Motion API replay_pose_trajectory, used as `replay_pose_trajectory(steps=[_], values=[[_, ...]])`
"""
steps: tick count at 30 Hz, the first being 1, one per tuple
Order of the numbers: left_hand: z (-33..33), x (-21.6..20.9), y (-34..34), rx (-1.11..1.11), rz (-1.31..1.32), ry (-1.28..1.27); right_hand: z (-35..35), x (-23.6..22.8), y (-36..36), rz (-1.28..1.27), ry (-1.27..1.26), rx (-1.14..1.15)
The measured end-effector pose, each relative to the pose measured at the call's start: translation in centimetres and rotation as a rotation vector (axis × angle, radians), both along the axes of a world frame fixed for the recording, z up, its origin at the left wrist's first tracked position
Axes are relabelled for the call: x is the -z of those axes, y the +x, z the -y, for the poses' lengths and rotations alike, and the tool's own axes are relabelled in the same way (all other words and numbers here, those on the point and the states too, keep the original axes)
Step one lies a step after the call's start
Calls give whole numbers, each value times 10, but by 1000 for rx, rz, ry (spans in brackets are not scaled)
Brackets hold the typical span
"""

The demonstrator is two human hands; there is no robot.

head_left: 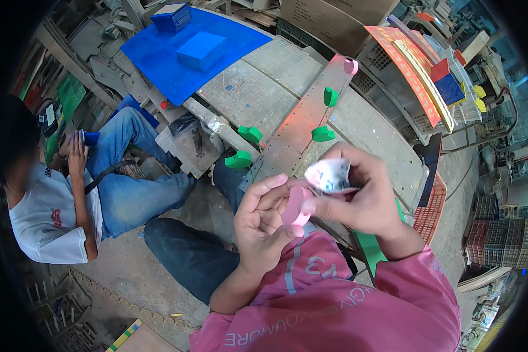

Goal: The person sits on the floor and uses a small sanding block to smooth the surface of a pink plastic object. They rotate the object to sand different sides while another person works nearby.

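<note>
A small pink block with a rounded edge (pixel 295 206) sits in my left hand (pixel 257 226), held between the thumb and the fingers. My right hand (pixel 371 196) pinches a folded, whitish sheet with dark print (pixel 328 175). Its thumb reaches the pink block's right side, and the sheet is just above the block. Whether the sheet itself touches the block I cannot tell. Beyond both hands lies a long board with rows of holes (pixel 299 120). Several green rounded blocks (pixel 323 134) stand along its edges, and another pink block (pixel 351 67) is at its far end.
Blue blocks (pixel 201 50) rest on a blue sheet (pixel 152 53) at the far left of the plank table (pixel 264 64). On the left, a seated person (pixel 58 217) holds a small blue piece (pixel 91 138). Crates, including a red one (pixel 431 214), stand to the right.
</note>
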State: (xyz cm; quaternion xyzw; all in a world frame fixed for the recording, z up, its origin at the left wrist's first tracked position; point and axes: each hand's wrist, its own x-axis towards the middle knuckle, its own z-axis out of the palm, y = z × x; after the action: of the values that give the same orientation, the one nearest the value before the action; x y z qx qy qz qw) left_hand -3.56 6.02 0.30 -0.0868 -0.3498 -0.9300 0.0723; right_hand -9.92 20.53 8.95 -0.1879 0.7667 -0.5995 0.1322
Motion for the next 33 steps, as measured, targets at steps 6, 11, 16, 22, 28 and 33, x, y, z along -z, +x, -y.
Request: replay_pose_trajectory(steps=[6, 11, 16, 22, 28, 33], values=[[4, 0, 0, 78, 2, 57, -1, 0, -1, -16, -136, -56], [11, -3, 0, 172, 123, 121, 2, 4, 1, -92, -240, -84], [12, -13, -1, 233, 155, 278, 11, -2, 8, -244, -114, -56], [19, -15, 1, 277, 238, 269, 16, -1, 11, -368, 6, -138], [26, -7, 0, 467, 223, 421, 17, -1, 20, -346, -39, -84], [29, -6, -3, 514, 221, 400, 16, 1, 24, -361, -63, 20]])
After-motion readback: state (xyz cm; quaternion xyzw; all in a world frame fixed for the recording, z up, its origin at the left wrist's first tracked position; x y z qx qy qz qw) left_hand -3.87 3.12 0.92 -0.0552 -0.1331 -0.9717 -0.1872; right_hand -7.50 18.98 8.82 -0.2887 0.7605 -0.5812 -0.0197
